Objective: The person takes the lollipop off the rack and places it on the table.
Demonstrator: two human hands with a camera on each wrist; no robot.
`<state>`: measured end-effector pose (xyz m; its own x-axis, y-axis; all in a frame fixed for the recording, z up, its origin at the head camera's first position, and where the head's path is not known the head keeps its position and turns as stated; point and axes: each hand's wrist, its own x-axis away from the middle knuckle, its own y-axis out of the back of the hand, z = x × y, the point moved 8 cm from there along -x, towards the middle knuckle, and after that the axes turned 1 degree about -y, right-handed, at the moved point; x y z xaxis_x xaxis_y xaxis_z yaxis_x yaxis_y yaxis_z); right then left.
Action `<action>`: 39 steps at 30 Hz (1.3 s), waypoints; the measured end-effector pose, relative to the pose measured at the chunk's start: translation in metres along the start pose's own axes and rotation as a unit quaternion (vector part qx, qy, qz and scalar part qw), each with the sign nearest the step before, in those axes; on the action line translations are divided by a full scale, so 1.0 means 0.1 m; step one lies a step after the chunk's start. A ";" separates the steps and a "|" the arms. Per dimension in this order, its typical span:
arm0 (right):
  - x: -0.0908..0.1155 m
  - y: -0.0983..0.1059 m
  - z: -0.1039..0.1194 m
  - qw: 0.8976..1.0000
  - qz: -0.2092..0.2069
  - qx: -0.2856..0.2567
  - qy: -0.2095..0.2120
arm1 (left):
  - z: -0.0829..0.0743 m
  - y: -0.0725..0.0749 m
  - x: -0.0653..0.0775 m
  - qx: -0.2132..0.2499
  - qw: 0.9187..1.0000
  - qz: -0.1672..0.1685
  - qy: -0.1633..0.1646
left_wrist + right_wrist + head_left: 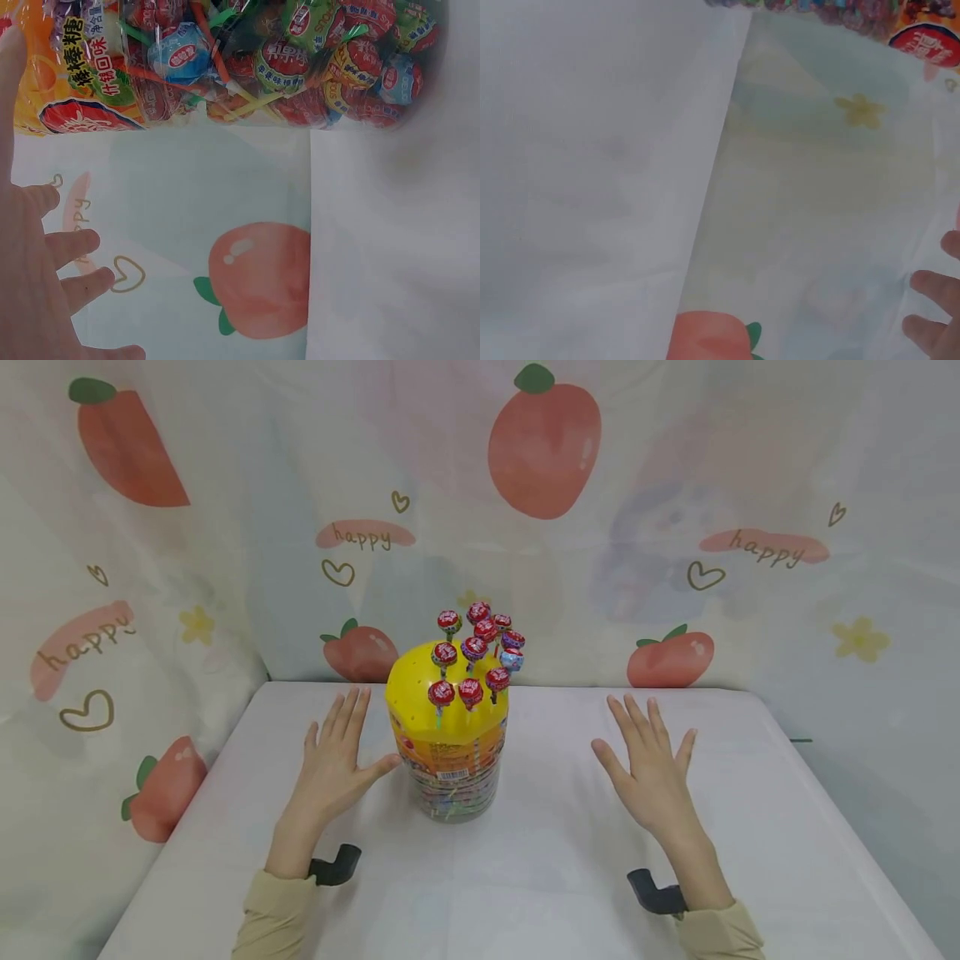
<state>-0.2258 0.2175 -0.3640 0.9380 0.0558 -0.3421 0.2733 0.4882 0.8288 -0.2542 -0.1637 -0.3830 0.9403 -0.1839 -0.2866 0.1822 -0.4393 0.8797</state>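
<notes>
A clear tub (453, 789) full of wrapped lollipops stands upright on the table, with an orange printed band and a yellow lid (408, 693). Several lollipops (470, 693) in mostly red wrappers stick up from the lid, crowded toward its right half. My left hand (333, 777) is just left of the tub, its fingers straight; whether the thumb touches the tub I cannot tell. Farther off, to the right of the tub, my right hand (656, 781) spreads its fingers and holds nothing. In the left wrist view the lollipop tub (82, 67) looms close; the right wrist view catches only its edge.
The white tabletop (555, 877) ends at a back edge against a hanging cloth (450, 443) printed with fruit, hearts and the word happy. Cloth also hangs along the left and right sides. A black wrist mount (337, 866) juts inward from each forearm.
</notes>
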 end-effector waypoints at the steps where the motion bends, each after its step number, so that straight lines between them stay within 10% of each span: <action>1: 0.00 0.01 0.02 1.000 -0.006 -0.007 0.001 | 0.00 0.00 0.00 0.002 1.000 0.000 0.001; 18: -0.03 0.16 0.35 0.983 -0.105 -0.146 0.036 | -0.10 -0.02 0.07 0.090 0.991 -0.100 -0.020; 39: -0.10 0.29 0.84 0.957 -0.164 -0.223 0.086 | -0.19 -0.13 0.11 0.273 0.945 -0.178 0.010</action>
<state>-0.2095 0.1580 -0.2988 0.7577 -0.0415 -0.6513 0.3941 0.8245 0.4060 -0.2413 -0.1435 -0.3903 0.8535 0.0762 -0.5155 0.3181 -0.8597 0.3996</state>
